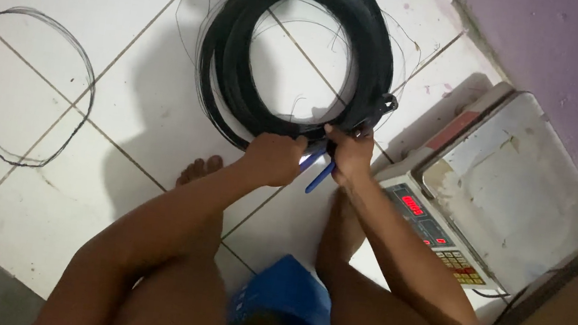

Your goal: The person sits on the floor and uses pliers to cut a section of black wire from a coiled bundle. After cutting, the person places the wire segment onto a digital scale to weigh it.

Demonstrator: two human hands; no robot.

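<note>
Both arms outstretched, left hand (273,158) fingers clenched on blue-handled pliers (316,169), right hand (350,155) fingers gripping black wire coil (302,54).

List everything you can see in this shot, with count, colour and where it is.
Thick wire coil: one, black, on the floor tiles, top centre.
Thin wire loop: one, black, on the tiles at left.
Blue-handled tool: one, blue handles, between the hands at the coil's lower edge.
Weighing scale: one, grey-white with a red display, at right beside the wall.
Stool: one, blue, bottom centre under the person.
Left hand: closed at the coil and tool.
Right hand: gripping at the coil's edge.
Foot: bare, on the tiles.
</note>
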